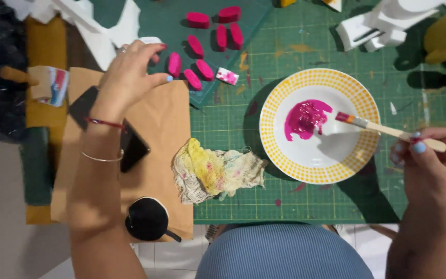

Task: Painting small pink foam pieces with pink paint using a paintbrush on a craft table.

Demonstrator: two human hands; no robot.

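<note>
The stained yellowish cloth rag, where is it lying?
The stained yellowish cloth rag lies at centre, straddling the brown paper sheet and green cutting mat, left of the yellow-rimmed white plate.

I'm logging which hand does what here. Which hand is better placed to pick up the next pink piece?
Probably the left hand: its fingertips sit right beside the pink pieces, and it holds nothing. The right hand grips the brush over the plate, well away from them.

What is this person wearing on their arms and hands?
Both forearms are bare, with no sleeves in view. The left hand has a ring on one finger and light blue polish on its nails; its wrist carries a thin red cord bracelet and a slim metal bangle. The right hand also has light blue nails, smudged with pink paint.
</note>
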